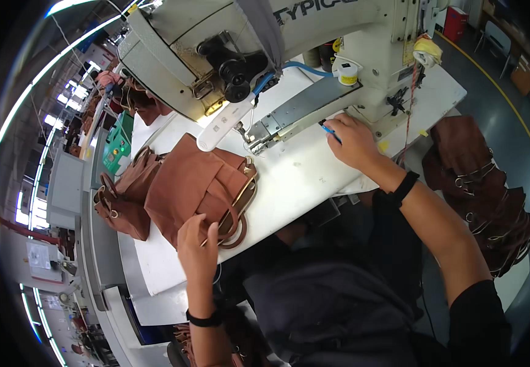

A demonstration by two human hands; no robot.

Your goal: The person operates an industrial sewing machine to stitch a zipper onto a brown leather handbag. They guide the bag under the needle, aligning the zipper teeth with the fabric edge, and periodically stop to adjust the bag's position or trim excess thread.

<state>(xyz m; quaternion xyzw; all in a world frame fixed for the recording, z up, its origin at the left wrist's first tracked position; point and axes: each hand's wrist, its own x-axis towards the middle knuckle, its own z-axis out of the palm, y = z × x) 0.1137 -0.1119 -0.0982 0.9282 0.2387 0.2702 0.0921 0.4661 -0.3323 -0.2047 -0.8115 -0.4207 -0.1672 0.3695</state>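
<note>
A tan leather bag (pixel 188 183) with looped handles and a zip lies on the white sewing table (pixel 301 183). My left hand (pixel 198 248) is at its lower left edge, thumb and fingers apart, loosely bent. My right hand (pixel 353 144) grips a small blue tool (pixel 329 131) beside the machine's bed (pixel 295 116), right of the needle area. The industrial sewing machine (pixel 161 55) stands over the table, with a white control panel (pixel 222 122) hanging near the needle. A second tan bag (pixel 118 208) sits left of the first.
A pile of darker brown bags (pixel 482 202) lies at my right. More bags (pixel 149 107) and a green machine (pixel 118 147) are beyond the table's left side. A small white-and-yellow container (pixel 347 74) sits on the machine. A blue chair (pixel 497 43) stands at upper right.
</note>
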